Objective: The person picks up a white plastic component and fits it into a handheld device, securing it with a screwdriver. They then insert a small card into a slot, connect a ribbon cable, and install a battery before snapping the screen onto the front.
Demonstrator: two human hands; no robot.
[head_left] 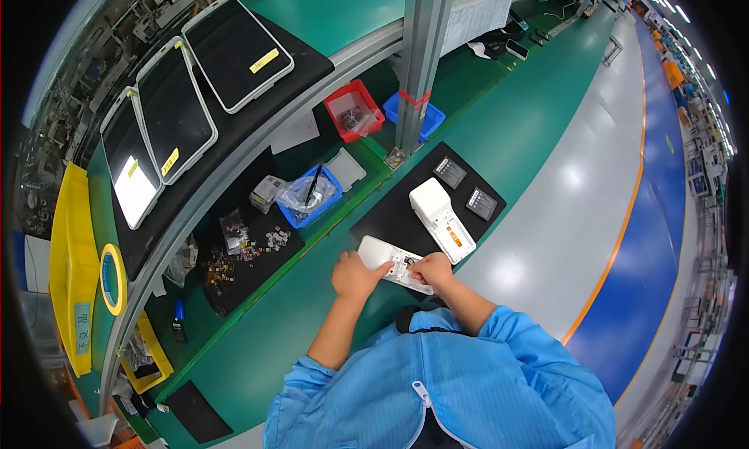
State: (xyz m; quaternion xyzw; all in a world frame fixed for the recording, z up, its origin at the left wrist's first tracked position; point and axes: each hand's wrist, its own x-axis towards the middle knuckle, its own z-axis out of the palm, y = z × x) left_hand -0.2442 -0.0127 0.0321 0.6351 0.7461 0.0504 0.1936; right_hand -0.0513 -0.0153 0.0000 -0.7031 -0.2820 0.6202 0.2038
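Observation:
My left hand [356, 275] grips the left side of a white handheld device [378, 252], its thumb lying on the top face. The device lies at the near edge of a black mat [388, 217], with its open compartment facing up. My right hand [432, 270] is closed, fingertips pressed together at that compartment; whatever they may hold is hidden. Just beyond, a second white device [430, 200] rests on the mat, its compartment open with an orange patch inside. Two dark battery packs, one farther [450, 172] and one nearer [481, 204], lie at the mat's right side.
Left of the mat stand a blue bin [333, 202] with bagged parts and a red bin [353, 110]. Loose small parts [221, 268] are spread farther left. A metal post [422, 59] rises behind the mat. Tablet-like devices [238, 55] line the raised shelf.

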